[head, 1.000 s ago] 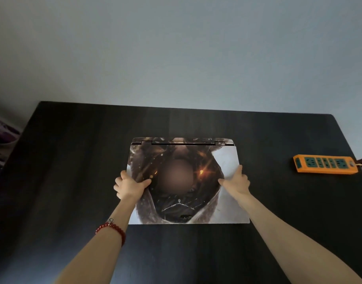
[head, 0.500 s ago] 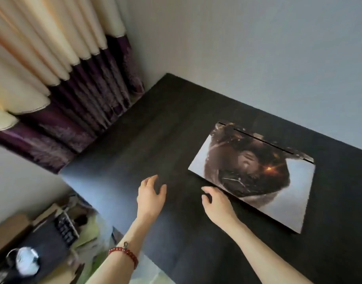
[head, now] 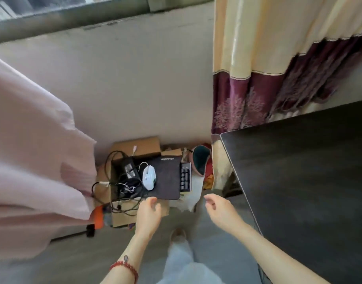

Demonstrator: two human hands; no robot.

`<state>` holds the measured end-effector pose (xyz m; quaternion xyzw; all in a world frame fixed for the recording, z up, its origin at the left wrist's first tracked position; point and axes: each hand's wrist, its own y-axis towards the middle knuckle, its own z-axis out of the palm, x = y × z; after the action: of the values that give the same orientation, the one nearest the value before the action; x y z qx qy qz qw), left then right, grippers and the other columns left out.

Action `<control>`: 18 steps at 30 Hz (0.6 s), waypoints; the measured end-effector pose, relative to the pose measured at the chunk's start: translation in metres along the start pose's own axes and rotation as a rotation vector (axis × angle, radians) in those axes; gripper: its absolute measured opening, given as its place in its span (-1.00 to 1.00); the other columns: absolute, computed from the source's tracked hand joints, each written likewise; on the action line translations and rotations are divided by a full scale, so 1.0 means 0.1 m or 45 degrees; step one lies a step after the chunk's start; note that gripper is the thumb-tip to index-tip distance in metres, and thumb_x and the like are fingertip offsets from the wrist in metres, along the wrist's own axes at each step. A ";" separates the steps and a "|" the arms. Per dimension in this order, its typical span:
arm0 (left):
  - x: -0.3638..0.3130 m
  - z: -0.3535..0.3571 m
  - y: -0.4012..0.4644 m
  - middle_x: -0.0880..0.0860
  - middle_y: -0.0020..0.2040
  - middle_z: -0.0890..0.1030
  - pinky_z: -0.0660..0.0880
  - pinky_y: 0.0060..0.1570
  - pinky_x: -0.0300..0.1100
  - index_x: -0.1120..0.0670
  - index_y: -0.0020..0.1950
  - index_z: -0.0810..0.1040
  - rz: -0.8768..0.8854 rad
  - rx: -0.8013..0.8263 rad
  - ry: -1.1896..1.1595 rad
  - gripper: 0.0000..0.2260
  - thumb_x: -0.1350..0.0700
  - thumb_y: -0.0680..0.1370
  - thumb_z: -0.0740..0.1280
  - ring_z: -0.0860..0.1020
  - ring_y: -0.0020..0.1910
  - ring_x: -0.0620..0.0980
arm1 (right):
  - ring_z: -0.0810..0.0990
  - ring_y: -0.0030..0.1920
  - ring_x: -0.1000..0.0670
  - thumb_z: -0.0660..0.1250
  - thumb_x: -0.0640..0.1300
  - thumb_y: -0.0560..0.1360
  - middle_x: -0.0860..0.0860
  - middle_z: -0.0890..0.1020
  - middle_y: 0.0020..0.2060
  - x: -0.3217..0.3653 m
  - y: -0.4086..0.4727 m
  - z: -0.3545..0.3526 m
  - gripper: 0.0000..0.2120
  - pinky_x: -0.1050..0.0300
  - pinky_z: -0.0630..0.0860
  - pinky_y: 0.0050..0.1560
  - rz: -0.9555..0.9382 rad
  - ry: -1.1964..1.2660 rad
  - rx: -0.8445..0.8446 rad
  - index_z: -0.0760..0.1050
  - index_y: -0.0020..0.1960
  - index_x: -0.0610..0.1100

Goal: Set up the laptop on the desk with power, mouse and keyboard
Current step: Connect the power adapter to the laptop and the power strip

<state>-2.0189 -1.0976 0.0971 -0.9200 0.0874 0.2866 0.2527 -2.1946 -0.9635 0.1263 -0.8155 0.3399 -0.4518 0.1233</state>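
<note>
Head view: mouse (head: 149, 175) atop cardboard box (head: 139, 147).

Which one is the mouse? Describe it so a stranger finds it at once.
Start at the cardboard box on the floor left of the dark desk. A dark mouse pad lies on top of it. The mouse sits on the pad's left edge: the only white, rounded thing among black cables.

Soft, even daylight with faint shadows; mild motion blur throughout, heavier on the pink fabric (head: 32, 150) at left, and wide-angle bending at the edges
</note>
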 end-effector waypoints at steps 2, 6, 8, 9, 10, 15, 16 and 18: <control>0.23 -0.12 0.41 0.16 0.21 0.52 0.42 0.14 -0.08 0.19 0.28 0.43 -0.103 0.045 -0.023 -0.68 0.14 0.54 0.22 0.47 0.19 0.11 | 0.49 0.20 -0.06 0.10 -0.14 0.56 -0.06 0.53 0.23 0.22 0.41 0.26 -0.66 0.06 0.41 0.22 0.012 -0.043 0.047 0.36 0.32 -0.10; 0.64 -0.25 1.39 0.23 0.28 0.44 0.41 0.20 -0.01 0.20 0.36 0.34 -0.282 0.065 -0.019 -0.60 0.14 0.53 0.24 0.47 0.19 0.16 | 0.44 0.28 -0.05 0.07 -0.13 0.57 -0.06 0.47 0.30 0.58 1.35 0.82 -0.61 0.04 0.42 0.22 0.048 -0.153 0.133 0.26 0.39 -0.10; 0.85 -0.25 1.91 0.25 0.33 0.36 0.34 0.29 0.04 0.18 0.39 0.29 -0.328 0.044 0.030 -0.56 0.10 0.54 0.25 0.39 0.27 0.21 | 0.42 0.29 -0.07 0.08 -0.11 0.57 -0.07 0.45 0.30 0.69 1.86 1.11 -0.59 -0.01 0.43 0.23 0.074 -0.206 0.133 0.22 0.41 -0.10; 0.91 -0.25 2.14 0.25 0.35 0.34 0.32 0.31 0.06 0.17 0.41 0.26 -0.337 0.027 0.049 -0.53 0.08 0.53 0.25 0.35 0.30 0.22 | 0.41 0.29 -0.08 0.09 -0.10 0.57 -0.08 0.44 0.30 0.75 2.07 1.23 -0.58 -0.03 0.42 0.24 0.076 -0.230 0.121 0.20 0.42 -0.11; 1.01 -0.21 2.38 0.25 0.37 0.32 0.30 0.32 0.09 0.16 0.43 0.23 -0.356 0.016 0.064 -0.49 0.04 0.53 0.26 0.31 0.33 0.24 | 0.39 0.30 -0.09 0.10 -0.10 0.57 -0.09 0.42 0.31 0.78 2.30 1.39 -0.57 -0.05 0.41 0.24 0.077 -0.252 0.123 0.18 0.42 -0.12; 1.32 0.01 3.28 0.22 0.46 0.22 0.19 0.35 0.15 0.17 0.49 0.04 -0.470 -0.061 0.117 -0.22 -0.17 0.46 0.31 0.18 0.43 0.23 | 0.28 0.31 -0.16 0.19 -0.01 0.54 -0.13 0.31 0.34 0.81 3.03 2.05 -0.39 -0.08 0.39 0.22 0.015 -0.401 0.165 0.01 0.47 -0.16; 1.37 0.05 3.41 0.22 0.46 0.22 0.17 0.34 0.15 0.17 0.49 0.01 -0.499 -0.077 0.133 -0.16 -0.23 0.43 0.32 0.19 0.43 0.22 | 0.27 0.30 -0.15 0.21 0.03 0.52 -0.13 0.29 0.34 0.80 3.14 2.15 -0.34 -0.05 0.39 0.22 0.003 -0.442 0.144 -0.03 0.47 -0.16; 1.47 0.15 3.62 0.22 0.46 0.25 0.14 0.32 0.14 0.18 0.50 -0.04 -0.558 -0.096 0.172 -0.05 -0.33 0.37 0.30 0.23 0.41 0.21 | 0.26 0.29 -0.14 0.23 0.10 0.50 -0.12 0.28 0.34 0.77 3.33 2.35 -0.27 -0.03 0.37 0.20 -0.021 -0.517 0.059 -0.04 0.48 -0.17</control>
<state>-2.0165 -1.4028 -0.1477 -0.9429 -0.1083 0.1658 0.2680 -2.1212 -1.2854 -0.1244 -0.8896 0.2908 -0.2869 0.2043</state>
